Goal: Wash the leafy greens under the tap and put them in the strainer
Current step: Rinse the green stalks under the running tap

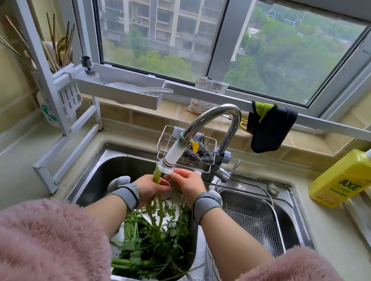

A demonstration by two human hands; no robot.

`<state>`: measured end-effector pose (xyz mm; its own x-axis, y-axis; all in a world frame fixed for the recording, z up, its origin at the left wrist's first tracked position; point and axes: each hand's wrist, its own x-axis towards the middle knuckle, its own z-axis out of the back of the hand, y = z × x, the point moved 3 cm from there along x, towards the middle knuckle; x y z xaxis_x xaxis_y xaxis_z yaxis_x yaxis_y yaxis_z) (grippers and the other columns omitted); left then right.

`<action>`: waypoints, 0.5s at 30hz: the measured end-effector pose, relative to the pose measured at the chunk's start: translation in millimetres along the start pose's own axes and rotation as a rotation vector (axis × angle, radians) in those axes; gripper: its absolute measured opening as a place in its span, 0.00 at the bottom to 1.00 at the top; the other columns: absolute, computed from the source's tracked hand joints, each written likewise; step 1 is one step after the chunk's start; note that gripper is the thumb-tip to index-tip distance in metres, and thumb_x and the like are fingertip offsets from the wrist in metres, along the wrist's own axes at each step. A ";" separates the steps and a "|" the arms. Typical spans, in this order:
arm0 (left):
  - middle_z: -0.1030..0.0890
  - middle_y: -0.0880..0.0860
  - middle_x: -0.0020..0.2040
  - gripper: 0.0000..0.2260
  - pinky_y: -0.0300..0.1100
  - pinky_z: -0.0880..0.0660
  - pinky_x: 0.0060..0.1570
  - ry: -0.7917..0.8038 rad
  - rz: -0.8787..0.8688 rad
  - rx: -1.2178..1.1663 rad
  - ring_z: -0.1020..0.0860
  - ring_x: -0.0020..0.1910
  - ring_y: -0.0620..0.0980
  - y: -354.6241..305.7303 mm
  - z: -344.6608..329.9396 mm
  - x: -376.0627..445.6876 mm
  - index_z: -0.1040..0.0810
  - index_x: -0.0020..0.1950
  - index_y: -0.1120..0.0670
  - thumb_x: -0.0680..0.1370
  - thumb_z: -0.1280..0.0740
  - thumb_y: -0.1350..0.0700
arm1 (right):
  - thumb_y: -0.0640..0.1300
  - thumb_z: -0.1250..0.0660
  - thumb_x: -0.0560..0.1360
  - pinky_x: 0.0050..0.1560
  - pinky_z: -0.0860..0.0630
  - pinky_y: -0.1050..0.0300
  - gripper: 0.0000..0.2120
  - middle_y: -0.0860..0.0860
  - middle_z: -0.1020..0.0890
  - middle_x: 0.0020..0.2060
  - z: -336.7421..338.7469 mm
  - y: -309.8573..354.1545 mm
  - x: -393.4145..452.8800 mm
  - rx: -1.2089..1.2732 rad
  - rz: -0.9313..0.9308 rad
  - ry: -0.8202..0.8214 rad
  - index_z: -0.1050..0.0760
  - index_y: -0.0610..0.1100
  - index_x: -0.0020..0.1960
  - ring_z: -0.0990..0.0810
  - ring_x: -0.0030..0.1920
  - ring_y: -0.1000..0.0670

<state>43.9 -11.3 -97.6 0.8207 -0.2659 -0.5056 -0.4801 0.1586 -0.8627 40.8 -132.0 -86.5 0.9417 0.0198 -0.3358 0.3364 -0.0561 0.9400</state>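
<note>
Between curled left fingers and right fingers — gripped long green leafy stalk; could slip — wet, missing steel mesh strainer.

The tap stands behind both hands, the strainer right of the right hand, more greens below the left hand.

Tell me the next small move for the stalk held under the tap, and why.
Probably carry the stalk right and lay it in the strainer. The left hand grips it just below the tap nozzle, the right hand touches it there, and the strainer in the right basin appears to hold no greens, while more greens wait in the left basin.
</note>
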 end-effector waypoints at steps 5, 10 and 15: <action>0.19 0.55 0.40 0.03 0.41 0.25 0.45 -0.011 -0.029 -0.047 0.21 0.43 0.52 0.8 -3.5 3.2 0.20 0.44 0.59 0.73 0.31 0.66 | 0.31 0.34 0.73 0.40 0.19 0.61 0.08 0.51 0.16 0.35 -0.2 4.6 -1.0 0.127 -0.014 0.030 0.21 0.37 0.51 0.17 0.34 0.53; 0.20 0.56 0.41 0.03 0.46 0.25 0.48 -0.028 0.004 -0.049 0.22 0.43 0.53 1.7 1.0 2.9 0.21 0.43 0.59 0.76 0.33 0.63 | 0.32 0.33 0.73 0.37 0.22 0.68 0.14 0.50 0.18 0.39 2.3 7.0 -4.4 0.082 -0.007 0.061 0.24 0.34 0.58 0.19 0.39 0.55; 0.24 0.55 0.35 0.07 0.39 0.25 0.37 0.010 0.070 -0.178 0.25 0.33 0.48 3.2 0.8 0.7 0.25 0.44 0.60 0.80 0.41 0.64 | 0.31 0.39 0.76 0.32 0.28 0.68 0.13 0.50 0.20 0.39 8.4 -1.4 3.0 0.003 -0.077 0.003 0.25 0.35 0.60 0.25 0.37 0.55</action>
<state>43.1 -10.3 -100.7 0.7809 -0.2695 -0.5636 -0.5836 0.0070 -0.8120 43.1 -140.3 -89.3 0.9132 0.0275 -0.4067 0.4076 -0.0569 0.9114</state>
